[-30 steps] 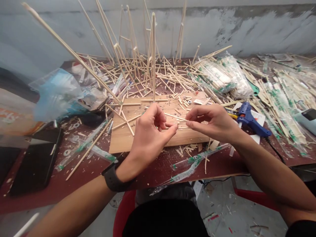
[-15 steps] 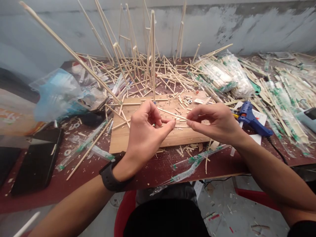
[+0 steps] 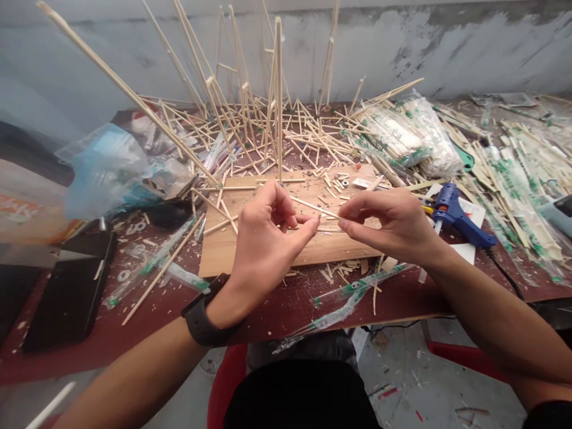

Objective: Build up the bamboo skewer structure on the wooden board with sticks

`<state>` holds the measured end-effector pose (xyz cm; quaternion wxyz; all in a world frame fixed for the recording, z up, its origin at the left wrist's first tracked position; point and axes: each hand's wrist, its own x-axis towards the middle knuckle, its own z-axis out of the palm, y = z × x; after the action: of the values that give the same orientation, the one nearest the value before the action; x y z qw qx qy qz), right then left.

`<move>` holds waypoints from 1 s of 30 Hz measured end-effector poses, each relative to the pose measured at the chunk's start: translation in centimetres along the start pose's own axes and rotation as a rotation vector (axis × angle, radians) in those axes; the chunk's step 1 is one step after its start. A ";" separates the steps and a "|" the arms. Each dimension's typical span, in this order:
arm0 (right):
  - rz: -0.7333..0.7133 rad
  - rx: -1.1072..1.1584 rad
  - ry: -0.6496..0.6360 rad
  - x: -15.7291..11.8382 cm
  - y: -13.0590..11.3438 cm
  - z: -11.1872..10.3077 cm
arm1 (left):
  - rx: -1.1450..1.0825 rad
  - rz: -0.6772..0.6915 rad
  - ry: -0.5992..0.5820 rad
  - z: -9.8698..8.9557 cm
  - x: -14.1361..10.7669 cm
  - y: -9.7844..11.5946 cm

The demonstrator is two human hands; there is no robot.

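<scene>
A thin wooden stick (image 3: 315,207) slants down to the right above the wooden board (image 3: 344,247). Its right end is pinched between the thumb and fingertips of my right hand (image 3: 388,223). My left hand (image 3: 270,235), with a dark watch on its wrist, is curled beside the stick's left end. Its thumb points right, just under the stick. Whatever the left fingers hold is hidden behind the hand. Straight beyond that hand, an upright stick frame (image 3: 279,101) rises from the board's far part.
A blue glue gun (image 3: 462,217) lies to the right, its cord trailing off the table edge. Behind the board spreads a tangle of joined sticks (image 3: 250,128). Packaged chopsticks (image 3: 393,134), wrappers (image 3: 353,289), a phone (image 3: 69,292) and a long stick (image 3: 163,268) also lie around.
Both hands stay almost in place, the right still pinching the stick. The whole view has shifted very slightly; nothing has been let go.
</scene>
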<state>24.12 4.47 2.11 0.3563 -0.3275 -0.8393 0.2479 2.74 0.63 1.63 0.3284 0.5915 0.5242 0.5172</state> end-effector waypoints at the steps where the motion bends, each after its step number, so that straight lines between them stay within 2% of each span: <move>1: 0.000 0.002 -0.001 0.0 0.0 0.0 | 0.002 0.001 0.000 0.0 0.0 0.0; 11: -0.001 0.036 0.008 0.0 0.2 0.2 | 0.054 0.043 -0.006 -0.1 -0.2 -0.1; 16: 0.007 0.042 -0.037 0.3 0.5 -0.9 | 0.331 0.339 0.100 -1.6 -0.5 0.7; 19: -0.042 0.035 -0.113 0.5 0.7 -1.8 | 0.369 0.453 0.033 -2.6 0.1 1.1; 22: -0.054 0.071 -0.151 0.6 0.9 -2.5 | 0.288 0.377 -0.193 -2.7 0.7 1.0; 26: -0.013 0.166 -0.166 0.6 0.9 -2.5 | 0.041 0.130 -0.436 -2.1 0.8 0.4; 28: 0.040 0.236 -0.134 0.6 0.9 -2.3 | -0.069 0.030 -0.473 -1.8 0.8 0.3; 30: 0.102 0.324 0.012 0.7 1.0 -2.0 | -0.167 -0.042 -0.441 -1.7 0.8 0.4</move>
<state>25.62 6.00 3.04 0.3964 -0.3094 -0.7683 0.3960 1.14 1.07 2.60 0.4934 0.6499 0.4072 0.4103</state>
